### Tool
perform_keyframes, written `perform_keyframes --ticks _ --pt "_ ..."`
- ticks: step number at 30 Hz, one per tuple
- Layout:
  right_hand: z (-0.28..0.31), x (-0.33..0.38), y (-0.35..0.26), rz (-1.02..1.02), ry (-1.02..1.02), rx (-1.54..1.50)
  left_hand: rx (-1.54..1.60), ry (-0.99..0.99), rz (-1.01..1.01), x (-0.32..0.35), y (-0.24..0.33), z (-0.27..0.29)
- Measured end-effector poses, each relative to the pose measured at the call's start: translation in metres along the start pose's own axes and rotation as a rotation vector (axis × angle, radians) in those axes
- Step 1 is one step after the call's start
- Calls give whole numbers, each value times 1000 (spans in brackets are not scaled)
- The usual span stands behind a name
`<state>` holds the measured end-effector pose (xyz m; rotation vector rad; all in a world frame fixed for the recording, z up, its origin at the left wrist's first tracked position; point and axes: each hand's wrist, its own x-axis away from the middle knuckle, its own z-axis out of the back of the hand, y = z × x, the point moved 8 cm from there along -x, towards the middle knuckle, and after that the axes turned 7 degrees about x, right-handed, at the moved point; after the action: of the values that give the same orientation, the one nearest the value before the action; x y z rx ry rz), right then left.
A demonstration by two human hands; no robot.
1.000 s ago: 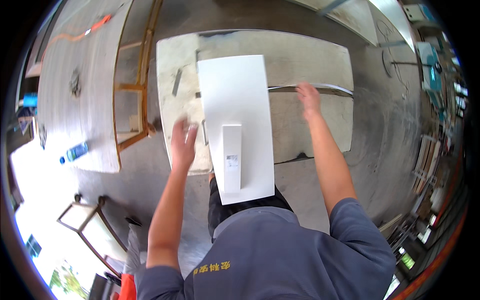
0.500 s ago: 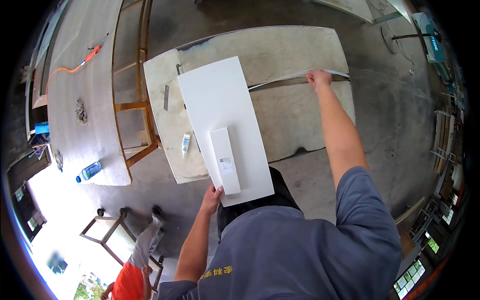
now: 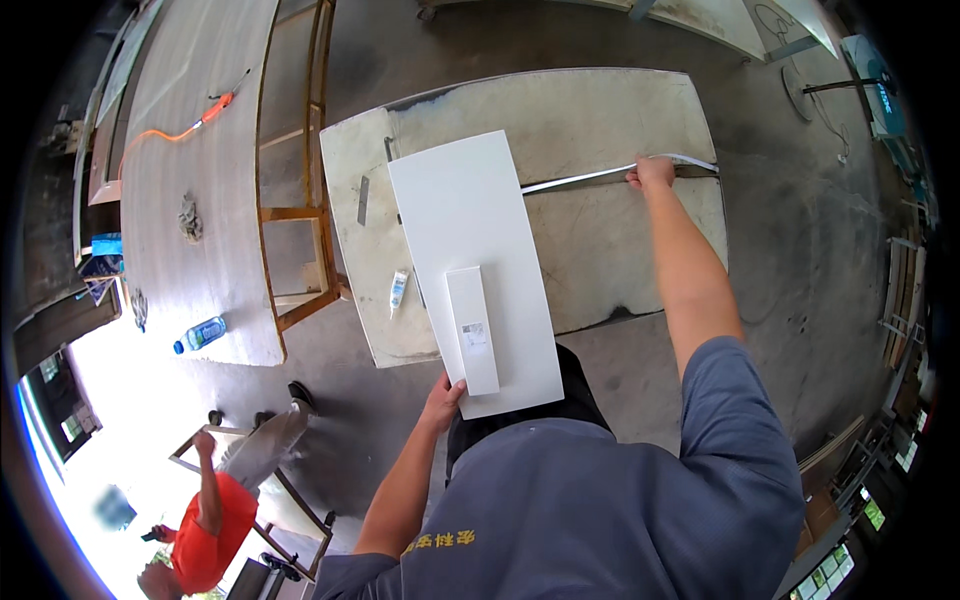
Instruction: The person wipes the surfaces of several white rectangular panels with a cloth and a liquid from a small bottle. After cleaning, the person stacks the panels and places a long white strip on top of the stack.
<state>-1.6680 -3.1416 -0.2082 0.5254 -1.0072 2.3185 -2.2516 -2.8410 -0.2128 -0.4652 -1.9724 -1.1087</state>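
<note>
Left hand (image 3: 441, 405), 7 o'clock from the panel's centre: fingers gripping the near-left corner of a smooth, flat white panel (image 3: 470, 210), which bears an elongated box (image 3: 464, 300) and overhangs the bench (image 3: 600, 250); right hand (image 3: 655, 172), 2 o'clock: fingers closed on a thin, bowed white strip (image 3: 575, 183); box placed, strip handling judged unfinished

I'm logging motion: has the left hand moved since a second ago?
Yes: the left hand has moved rightward and nearer, past the near edge of the worktable.
</note>
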Motion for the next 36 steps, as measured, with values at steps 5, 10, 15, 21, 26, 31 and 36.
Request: perform_keyframes --ticks 5,10,15,21,26,31,36 --pt "8 2 23 -14 145 -618 16 -48 68 0 -25 7" --pt "67 0 -44 140 233 -1171 -428 226 -44 12 19 51" --pt "16 224 -253 1108 -236 -814 -607 453 -1012 100 332 -49" --pt "-74 376 -260 1585 -121 204 -1758 351 -1258 68 477 -155" --pt "55 305 -256 1418 365 135 -1886 563 -766 30 514 -16" --pt "149 267 -230 1168 453 -101 -1816 688 -771 47 526 89" --pt "207 265 -192 1155 659 44 -1718 844 -617 51 513 152"
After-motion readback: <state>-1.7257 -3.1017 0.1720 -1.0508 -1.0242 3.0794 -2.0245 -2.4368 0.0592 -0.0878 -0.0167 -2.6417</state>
